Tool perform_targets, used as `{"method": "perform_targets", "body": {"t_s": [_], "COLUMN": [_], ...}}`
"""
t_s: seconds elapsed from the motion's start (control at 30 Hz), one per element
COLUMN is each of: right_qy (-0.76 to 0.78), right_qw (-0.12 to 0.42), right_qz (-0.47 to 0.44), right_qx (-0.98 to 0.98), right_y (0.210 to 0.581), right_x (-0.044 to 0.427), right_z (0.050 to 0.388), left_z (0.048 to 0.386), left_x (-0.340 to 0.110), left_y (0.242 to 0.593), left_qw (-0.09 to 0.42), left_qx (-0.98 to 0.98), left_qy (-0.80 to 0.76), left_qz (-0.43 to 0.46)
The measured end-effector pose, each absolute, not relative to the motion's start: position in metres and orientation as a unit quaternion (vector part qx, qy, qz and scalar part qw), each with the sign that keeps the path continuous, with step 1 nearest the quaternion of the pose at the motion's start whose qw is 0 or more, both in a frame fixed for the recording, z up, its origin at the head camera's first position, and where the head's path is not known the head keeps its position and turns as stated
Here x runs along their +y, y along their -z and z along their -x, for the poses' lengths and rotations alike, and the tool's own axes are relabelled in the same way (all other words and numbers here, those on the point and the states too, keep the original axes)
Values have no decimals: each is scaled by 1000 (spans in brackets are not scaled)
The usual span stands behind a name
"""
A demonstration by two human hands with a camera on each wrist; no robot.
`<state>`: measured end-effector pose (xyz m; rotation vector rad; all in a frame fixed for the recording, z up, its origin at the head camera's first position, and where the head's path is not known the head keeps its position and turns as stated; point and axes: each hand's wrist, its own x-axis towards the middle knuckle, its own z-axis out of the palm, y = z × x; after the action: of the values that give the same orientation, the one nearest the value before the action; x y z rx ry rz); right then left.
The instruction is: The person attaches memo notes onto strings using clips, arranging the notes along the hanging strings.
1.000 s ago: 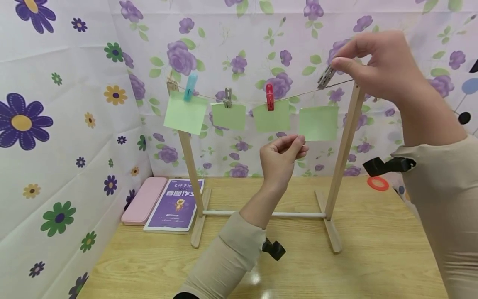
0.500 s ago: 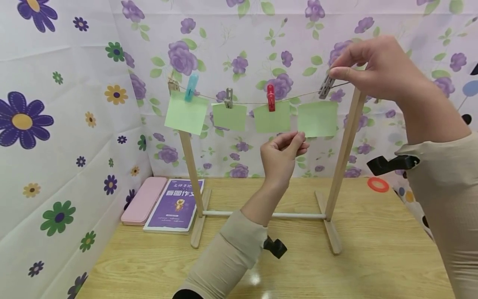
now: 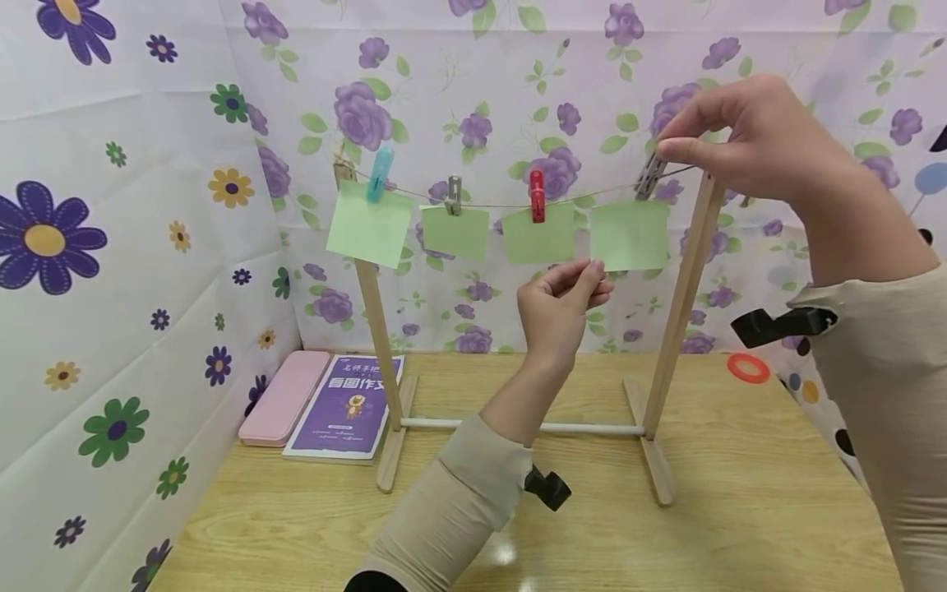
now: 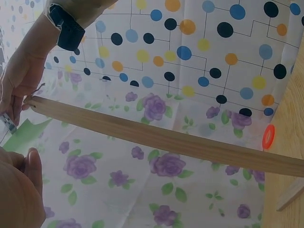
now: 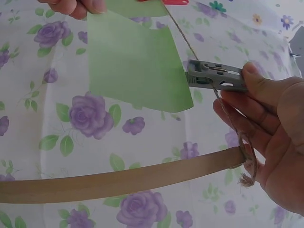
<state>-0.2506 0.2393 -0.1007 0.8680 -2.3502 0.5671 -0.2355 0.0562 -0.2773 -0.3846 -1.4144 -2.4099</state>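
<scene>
My left hand (image 3: 555,316) pinches the lower left corner of a green paper sheet (image 3: 629,238), which hangs upright just under the string. Above that sheet, my right hand (image 3: 769,148) pinches the handle end of a grey clothespin (image 3: 650,177). In the right wrist view the string passes across the clothespin (image 5: 216,75), whose tip meets the edge of the green sheet (image 5: 137,61); whether it bites the paper I cannot tell. Three more green sheets hang leftward along the string, under a light blue clothespin (image 3: 380,174), another grey clothespin (image 3: 454,196) and a red clothespin (image 3: 537,196).
The string is tied between two wooden posts, the right post (image 3: 684,304) close to my right hand. A white rod (image 3: 592,428) joins their feet. A purple book (image 3: 346,411) and pink case (image 3: 284,399) lie at left, a red ring (image 3: 748,367) at right on the table (image 3: 747,460).
My right hand has lowered the grey clothespin to the sheet's top edge. The green sheet has risen slightly with my left hand's pinch.
</scene>
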Motion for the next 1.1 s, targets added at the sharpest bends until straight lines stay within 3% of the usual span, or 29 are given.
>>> {"method": "perform_targets", "body": {"t_s": [1.1], "right_qy": [-187], "right_qw": [192], "right_qz": [-309], "right_qx": [-913], "right_y": [102], "right_x": [238], "right_z": [251], "left_z": [236], "left_x": [57], "left_y": [278], "left_qw": [147], "left_qx": [-495], "left_qy": [844], "left_qz": [145]}}
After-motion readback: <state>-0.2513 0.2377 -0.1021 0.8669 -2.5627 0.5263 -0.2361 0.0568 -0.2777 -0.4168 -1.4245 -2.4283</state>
